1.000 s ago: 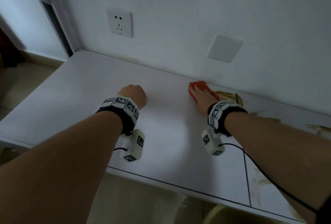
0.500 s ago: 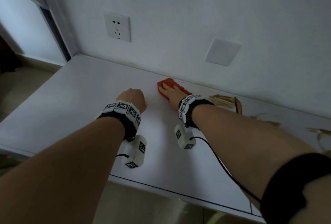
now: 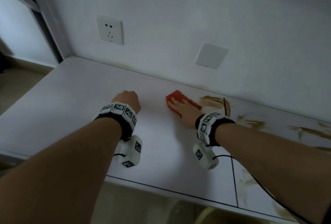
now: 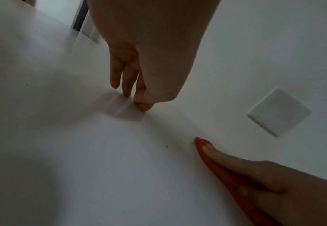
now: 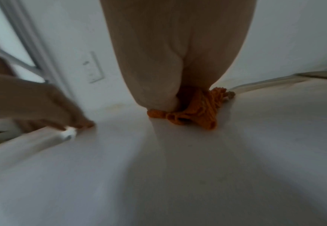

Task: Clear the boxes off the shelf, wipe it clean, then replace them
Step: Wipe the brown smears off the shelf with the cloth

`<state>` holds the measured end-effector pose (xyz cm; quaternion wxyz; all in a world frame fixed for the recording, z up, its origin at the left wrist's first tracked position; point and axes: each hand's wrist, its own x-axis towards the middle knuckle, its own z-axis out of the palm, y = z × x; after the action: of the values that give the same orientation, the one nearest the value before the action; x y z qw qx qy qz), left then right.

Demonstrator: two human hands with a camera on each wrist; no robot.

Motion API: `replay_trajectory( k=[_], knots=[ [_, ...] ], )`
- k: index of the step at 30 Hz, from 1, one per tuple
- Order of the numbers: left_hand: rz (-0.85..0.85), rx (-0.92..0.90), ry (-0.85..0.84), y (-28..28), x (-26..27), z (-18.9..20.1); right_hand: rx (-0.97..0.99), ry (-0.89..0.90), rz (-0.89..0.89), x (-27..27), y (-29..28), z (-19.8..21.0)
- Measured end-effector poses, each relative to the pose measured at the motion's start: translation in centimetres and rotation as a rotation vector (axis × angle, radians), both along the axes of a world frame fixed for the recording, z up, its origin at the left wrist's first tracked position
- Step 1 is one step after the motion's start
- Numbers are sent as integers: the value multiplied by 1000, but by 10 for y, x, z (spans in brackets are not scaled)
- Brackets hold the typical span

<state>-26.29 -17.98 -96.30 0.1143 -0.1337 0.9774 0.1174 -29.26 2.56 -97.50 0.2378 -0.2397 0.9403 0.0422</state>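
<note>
Against the far wall [image 3: 179, 17], with its socket [image 3: 110, 29] and blank cover plate [image 3: 211, 55], runs the white shelf [image 3: 62, 98] — the largest thing in view and bare of boxes in all three views. Where the boxes now stand I cannot tell; none shows.

Shelf surface: left and middle read plain white. Right part carries brown smears [image 3: 215, 101], more of them streaking off toward the right edge and along the near right panel. A dark seam splits the top near the right.

Forearms next, both reaching in from the near side, each with a marker band and a small camera block under the wrist.

Right hand [image 3: 180, 109]: fingers straight and flat, palm down, pressing an orange cloth [image 3: 176, 96] onto the shelf close to the far wall, just left of the nearest smear. Right wrist view shows the cloth bunched under the palm; blurred, so finer detail is lost.

Left hand [image 3: 128, 98]: rests on the shelf to the left of the cloth, well apart from it, holding nothing. From above it looks curled to a fist; the left wrist view shows the fingers [image 4: 116, 76] bent down with tips on the surface — a loose brace, I judge, not a grasp.

Progress, as a judgement: clearing done, wiping under way, stained right part not yet dealt with. Boxes still to go back.
</note>
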Motion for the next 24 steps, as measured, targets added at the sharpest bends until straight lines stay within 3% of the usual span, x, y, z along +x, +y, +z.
replay_trajectory(
  k=[5,10,15,18,24],
  knots=[
    [10,-50,-3,7,0,6,-37,-58,148,-5,-46,-15],
    [-2,-61,-2,10,-1,5,-31,22,29,-22,-32,0],
    [-4,-42,0,11,-3,8,-52,17,-238,-30,36,-5],
    [-19,-33,-15,12,-4,10,-30,13,-292,-19,61,-15],
    [-69,-111,-32,22,-4,14,-86,-14,-115,19,35,-14]
  ],
)
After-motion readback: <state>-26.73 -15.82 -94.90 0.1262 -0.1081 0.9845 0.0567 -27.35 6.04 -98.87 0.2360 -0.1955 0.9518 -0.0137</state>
